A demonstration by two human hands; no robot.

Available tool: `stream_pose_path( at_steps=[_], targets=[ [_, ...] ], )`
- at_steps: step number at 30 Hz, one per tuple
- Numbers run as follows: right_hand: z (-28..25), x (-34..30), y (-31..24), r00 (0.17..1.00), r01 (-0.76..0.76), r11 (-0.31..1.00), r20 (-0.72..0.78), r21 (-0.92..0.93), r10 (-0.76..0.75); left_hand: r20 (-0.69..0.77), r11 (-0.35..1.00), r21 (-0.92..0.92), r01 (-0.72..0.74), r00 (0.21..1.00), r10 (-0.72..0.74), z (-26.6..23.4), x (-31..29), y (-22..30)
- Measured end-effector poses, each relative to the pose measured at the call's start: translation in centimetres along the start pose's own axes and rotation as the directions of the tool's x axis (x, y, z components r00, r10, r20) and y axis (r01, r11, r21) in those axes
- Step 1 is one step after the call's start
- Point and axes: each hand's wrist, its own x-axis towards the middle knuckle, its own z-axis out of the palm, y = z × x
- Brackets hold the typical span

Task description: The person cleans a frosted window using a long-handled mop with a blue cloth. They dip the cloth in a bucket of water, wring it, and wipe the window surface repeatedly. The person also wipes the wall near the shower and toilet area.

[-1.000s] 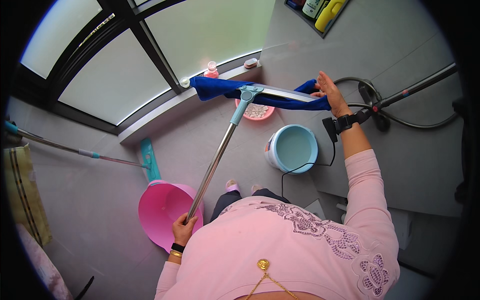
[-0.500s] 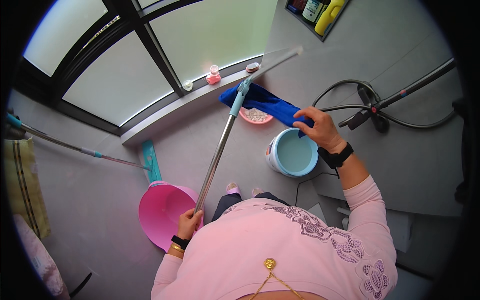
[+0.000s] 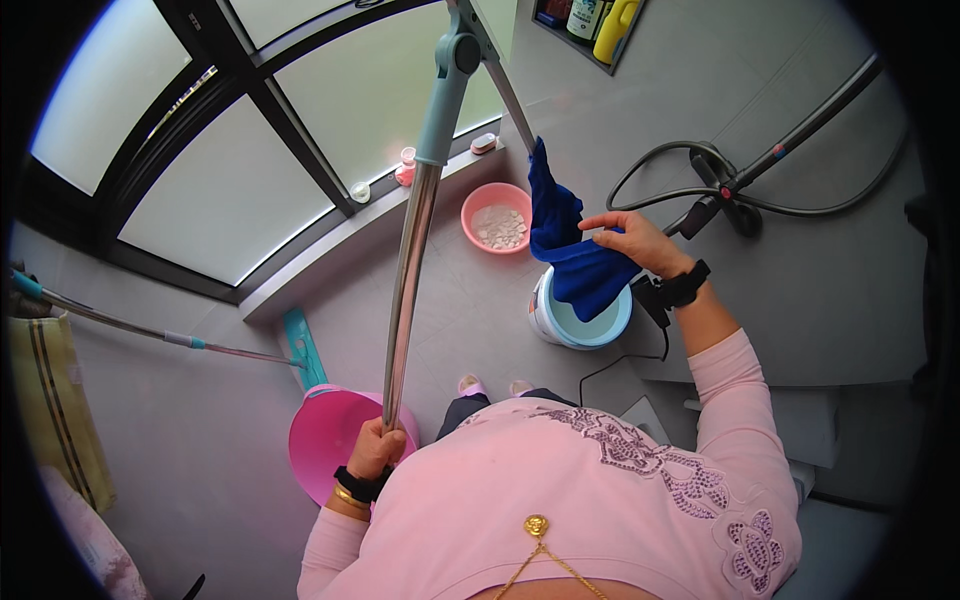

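My left hand (image 3: 375,450) is closed round a metal pole (image 3: 411,270) in front of my body. The pole rises to a pale blue-grey joint (image 3: 457,60) with a hinged bar, like a flat mop's head. From the bar's lower end hangs a blue mop cloth (image 3: 556,215), its lower part draped over a white bucket (image 3: 541,310) with a light blue rim. My right hand (image 3: 640,243) is over the cloth, fingers stretched left and apart, close to or touching the fabric. The bucket's inside is partly hidden by the cloth.
A pink basin (image 3: 466,215) with whitish pieces sits beyond the bucket. The pink tub (image 3: 325,425) stands by my left hand, beside a second pole (image 3: 130,315) with a teal head. At right are a black stand and hose (image 3: 735,190). A cable lies near the bucket.
The mop's head has come up and nearer, its pole now steeper. The cloth, earlier stretched along the head, now hangs from one end down over the bucket. My right hand's fingers have straightened.
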Motion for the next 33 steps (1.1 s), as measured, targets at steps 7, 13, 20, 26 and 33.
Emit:
stream_pose_path(
  at_steps=[7,13,20,26,33],
  targets=[
    [-5.4,-7.1,-1.4,0.871,0.051,0.997,-0.487,-0.059,-0.073,0.155,0.987,0.033,-0.16,0.976,0.154,0.1,4.0,4.9],
    [-7.0,-10.2,2.6,0.909,0.181,0.959,-0.41,0.218,-0.078,0.045,0.929,0.1,-0.355,0.935,0.352,1.9,9.1,9.7],
    [-4.1,-3.4,11.9,0.886,0.061,0.974,-0.461,0.219,0.048,0.112,0.818,0.173,-0.549,0.836,0.537,8.0,18.8,13.9],
    [-7.7,-5.3,12.3,0.731,0.284,0.959,-0.647,0.0,-0.217,0.065,0.889,0.108,-0.446,0.895,0.441,12.4,28.3,14.4],
    [-6.8,-3.8,19.8,0.85,0.094,0.983,-0.527,0.157,0.003,0.119,0.844,0.325,-0.427,0.904,0.412,16.2,40.8,12.5]
  ],
)
